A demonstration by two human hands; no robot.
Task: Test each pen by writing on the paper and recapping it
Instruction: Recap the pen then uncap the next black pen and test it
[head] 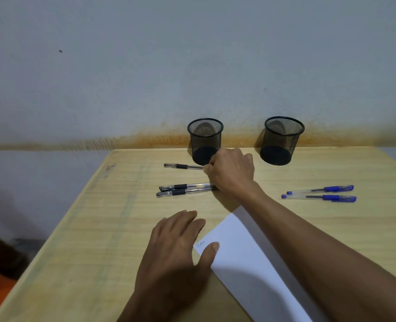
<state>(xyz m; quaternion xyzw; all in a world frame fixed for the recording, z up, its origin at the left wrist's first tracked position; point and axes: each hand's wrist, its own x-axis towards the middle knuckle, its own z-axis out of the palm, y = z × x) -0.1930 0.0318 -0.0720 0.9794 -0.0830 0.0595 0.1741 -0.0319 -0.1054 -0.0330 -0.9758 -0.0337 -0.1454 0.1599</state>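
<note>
A white sheet of paper [245, 259] lies on the wooden table, with a small scribble near its left corner. My left hand [176, 247] rests flat, thumb pressing on the paper's left corner. My right hand [232, 173] reaches forward and pinches the end of a capped black pen [183, 166] lying in front of the left mesh cup. Two more black pens [183, 190] lie side by side just below, their right ends hidden under my right hand. Two blue pens [320, 193] lie capped at the right.
Two black mesh pen cups, one [205, 140] at the left and the other [280, 140] at the right, stand at the table's back edge against the wall. The wooden table [88, 228] ends at the left, with the floor and something orange below.
</note>
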